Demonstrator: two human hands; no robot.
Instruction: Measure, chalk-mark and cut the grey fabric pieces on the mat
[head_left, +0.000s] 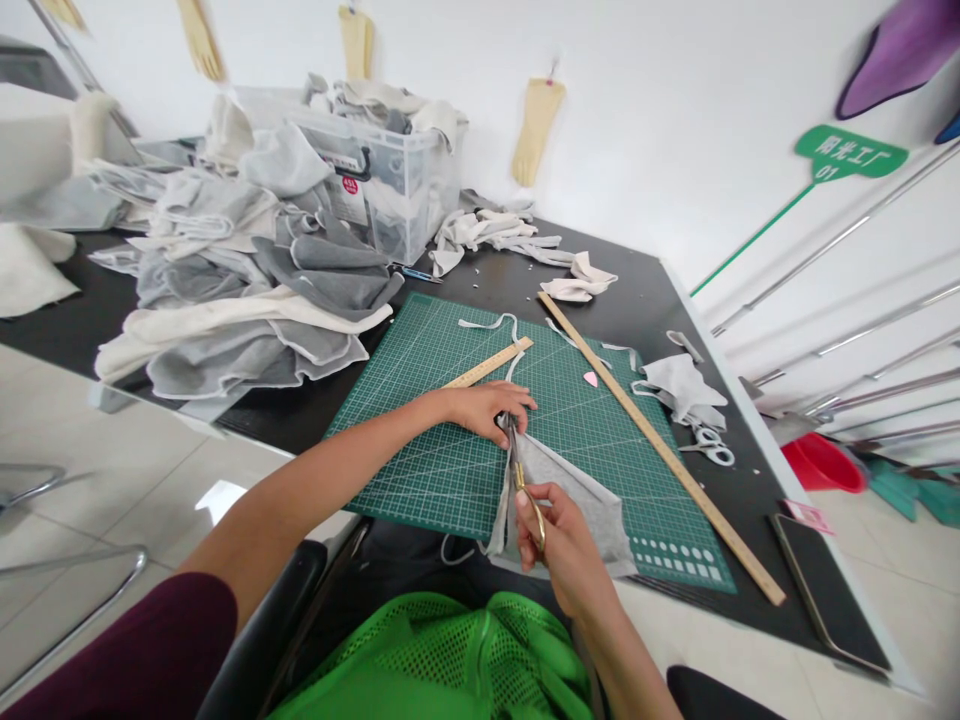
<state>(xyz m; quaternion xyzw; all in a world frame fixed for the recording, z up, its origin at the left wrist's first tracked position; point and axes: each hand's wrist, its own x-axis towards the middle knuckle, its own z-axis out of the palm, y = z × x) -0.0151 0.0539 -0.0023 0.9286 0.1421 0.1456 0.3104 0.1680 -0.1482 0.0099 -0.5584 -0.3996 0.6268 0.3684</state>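
A piece of grey fabric point(577, 490) lies over the front edge of the green cutting mat point(442, 480). Gold-handled scissors point(520, 470) point away from me along its left side, with my right hand point(559, 540) closed round their handles. My left hand point(491, 408) pinches the fabric's far end beside the blade tips, which its fingers partly hide. A thin pale strip point(514, 365) runs out beyond the left hand. Just behind that hand, a short wooden ruler point(487, 362) rests on the mat, partly covered by my forearm.
A long wooden ruler point(660, 445) crosses the mat's right side. White-handled scissors point(716, 448) and a phone point(829, 590) lie at the right. Heaped grey and white fabric point(225, 250) fills the left, beside a clear plastic bin point(412, 190). A pink chalk piece point(591, 379) sits on the mat.
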